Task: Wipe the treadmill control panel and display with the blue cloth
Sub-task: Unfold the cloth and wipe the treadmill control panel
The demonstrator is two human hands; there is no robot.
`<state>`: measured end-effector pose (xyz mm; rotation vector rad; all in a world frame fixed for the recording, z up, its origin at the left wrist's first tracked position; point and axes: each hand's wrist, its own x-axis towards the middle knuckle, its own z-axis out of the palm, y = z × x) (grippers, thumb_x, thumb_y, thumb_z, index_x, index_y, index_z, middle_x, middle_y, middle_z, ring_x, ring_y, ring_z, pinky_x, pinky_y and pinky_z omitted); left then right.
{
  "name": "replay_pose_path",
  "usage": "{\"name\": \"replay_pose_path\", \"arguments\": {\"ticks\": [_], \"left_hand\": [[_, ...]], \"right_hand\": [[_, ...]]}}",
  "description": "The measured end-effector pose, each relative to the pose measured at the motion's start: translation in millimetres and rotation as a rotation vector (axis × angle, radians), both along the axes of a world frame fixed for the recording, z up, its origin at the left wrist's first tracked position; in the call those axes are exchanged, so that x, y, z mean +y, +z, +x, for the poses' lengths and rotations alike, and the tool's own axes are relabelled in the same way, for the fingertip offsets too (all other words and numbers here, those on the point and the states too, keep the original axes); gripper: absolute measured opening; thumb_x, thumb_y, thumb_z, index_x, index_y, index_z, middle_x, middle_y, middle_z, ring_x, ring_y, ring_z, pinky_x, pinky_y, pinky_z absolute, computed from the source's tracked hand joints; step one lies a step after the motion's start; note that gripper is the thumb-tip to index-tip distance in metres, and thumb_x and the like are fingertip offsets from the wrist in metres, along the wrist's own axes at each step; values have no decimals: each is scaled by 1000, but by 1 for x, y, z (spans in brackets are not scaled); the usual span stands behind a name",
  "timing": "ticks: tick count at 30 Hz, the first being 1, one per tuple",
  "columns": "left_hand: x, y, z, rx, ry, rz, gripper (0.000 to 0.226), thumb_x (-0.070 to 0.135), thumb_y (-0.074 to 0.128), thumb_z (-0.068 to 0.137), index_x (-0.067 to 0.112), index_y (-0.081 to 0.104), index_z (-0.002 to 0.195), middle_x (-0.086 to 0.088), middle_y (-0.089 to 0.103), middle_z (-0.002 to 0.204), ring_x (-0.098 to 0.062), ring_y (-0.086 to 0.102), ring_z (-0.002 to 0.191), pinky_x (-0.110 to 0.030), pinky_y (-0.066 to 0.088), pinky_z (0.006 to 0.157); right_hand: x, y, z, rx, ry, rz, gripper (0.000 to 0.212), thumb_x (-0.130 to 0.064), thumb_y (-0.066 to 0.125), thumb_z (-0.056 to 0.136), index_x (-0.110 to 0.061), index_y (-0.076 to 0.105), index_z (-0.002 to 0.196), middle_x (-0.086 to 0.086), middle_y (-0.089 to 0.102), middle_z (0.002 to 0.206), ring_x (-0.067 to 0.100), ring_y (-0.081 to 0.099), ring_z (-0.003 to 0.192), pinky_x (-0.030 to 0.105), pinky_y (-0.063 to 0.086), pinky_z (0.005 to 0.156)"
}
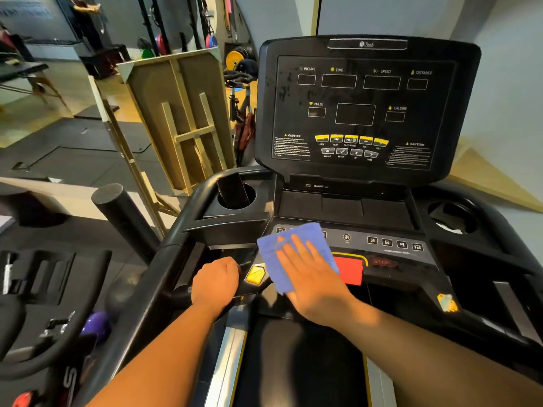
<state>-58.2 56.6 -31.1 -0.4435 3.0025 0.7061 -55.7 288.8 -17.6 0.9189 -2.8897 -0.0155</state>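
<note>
**While one hand braces, the other works the cloth across the lower keys**

Because the control panel (382, 245) slopes toward the person, the right hand (311, 274) lies flat on the blue cloth (282, 259) with fingers straight and slightly spread, pressing it down rather than clutching it — a palm-wide press that suits a broad, shallow surface. The cloth is spread open, not bunched, and covers the left part of the lower button row; only the fan key and the keys marked 3, 6, 9 and 12 show to its right. Its near-right edge overlaps the red stop pad (351, 271), and the yellow button (255, 274) sits just beside its left edge, uncovered.

The left hand (216, 282) is curled over the black handrail (176, 236) at the console's left, most likely as a steadying hold so the wiping arm can lean in; how far its fingers wrap round the far side is hidden, so the closure is probably firm but cannot be fully confirmed.

Above, the upright display (361, 110) — with its INCLINE, TIME, SPEED and DISTANCE windows — shows smears on its left part and has no cloth on it, so by my reading that half of the job remains. A dark phone-like object (232, 189) stands in the left cup holder (249, 198), clear of the wiping path
</note>
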Motion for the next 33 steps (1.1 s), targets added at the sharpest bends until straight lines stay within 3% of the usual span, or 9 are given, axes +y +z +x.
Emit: {"name": "replay_pose_path", "arguments": {"ticks": [3, 6, 11, 14, 20, 24, 27, 29, 33], "left_hand": [[-1, 0, 0, 1, -10, 21, 42, 28, 33, 103, 21, 73, 93, 0, 74, 87, -16, 64, 74, -31, 46, 67], [-1, 3, -1, 0, 4, 22, 43, 29, 32, 102, 19, 73, 91, -3, 74, 85, -20, 65, 76, -36, 52, 74], [1, 5, 3, 11, 23, 53, 43, 27, 34, 101, 13, 66, 76, -5, 68, 72, -26, 65, 71, -43, 57, 75], [1, 5, 3, 18, 24, 77, 42, 24, 36, 100, 7, 59, 69, -6, 62, 63, -30, 66, 69, -46, 57, 73], [2, 7, 2, 15, 24, 60, 40, 22, 37, 99, 9, 56, 66, -4, 59, 65, -28, 59, 67, -40, 48, 68], [2, 8, 3, 3, 27, 50, 39, 24, 36, 98, 9, 53, 66, -4, 57, 63, -31, 59, 69, -41, 50, 70], [2, 8, 3, 7, 23, 44, 39, 23, 37, 98, 8, 54, 67, -5, 58, 63, -24, 53, 62, -38, 46, 66], [3, 9, 4, 17, 10, 41, 40, 22, 37, 99, 12, 49, 63, -4, 56, 62, -21, 49, 59, -37, 42, 63], [3, 8, 2, 31, 19, 43, 40, 23, 36, 99, 13, 47, 62, -6, 56, 62, -20, 48, 57, -36, 42, 61]], "right_hand": [[18, 4, -4, 21, -217, -63, 72, -39, 39, 92, -4, 31, 154, 16, 20, 163, 38, 17, 151, 47, 8, 125], [-17, 17, -19, -41, -454, -99, 77, -48, 38, 100, -7, 10, 159, 14, 1, 168, 39, -4, 154, 48, -3, 121], [-21, 15, -12, -113, -40, -17, 75, -45, 37, 103, -16, -2, 160, 1, -22, 162, 27, -24, 150, 46, -12, 123], [17, 6, -6, -109, 3, -57, 71, -41, 33, 100, -17, 4, 160, -2, -10, 166, 18, -24, 149, 37, -18, 120], [-19, 18, -19, -98, -413, -66, 76, -52, 32, 101, -13, 3, 160, 10, -9, 168, 37, -12, 153, 47, -8, 120], [-38, 13, -10, -97, -180, 23, 78, -48, 38, 101, -13, 1, 160, 12, -13, 166, 39, -9, 153, 52, -5, 123], [-2, 3, 5, -26, -25, -29, 69, -43, 40, 94, -9, 33, 154, 13, 24, 163, 36, 22, 151, 49, 12, 124], [22, 0, 2, 19, -174, -112, 64, -40, 37, 96, -8, 38, 152, 15, 36, 160, 35, 24, 151, 51, 18, 120], [20, 17, -24, -12, -604, -207, 73, -48, 39, 101, -10, 17, 158, 14, 17, 166, 37, 7, 154, 50, 8, 123]]}}
